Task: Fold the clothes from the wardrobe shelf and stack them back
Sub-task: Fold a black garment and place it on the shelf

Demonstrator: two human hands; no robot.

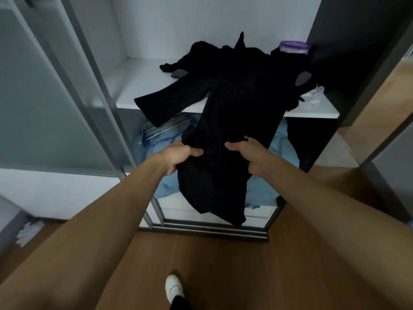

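Note:
A long black garment [232, 121] drapes from the white wardrobe shelf [143, 81] down over its front edge. My left hand [178, 158] grips its left side and my right hand [248, 156] grips its right side, both below shelf height; the lower end hangs free beneath my hands. One black sleeve [169, 101] spreads left across the shelf. More dark clothes [201, 52] lie crumpled at the back of the shelf.
A purple-lidded container [293, 47] stands at the shelf's back right, a small white item [314, 95] near its front right. Light blue fabric [281, 146] and hangers [161, 130] fill the space below. Sliding door frame [93, 86] stands left; wooden floor and my white shoe [174, 287] below.

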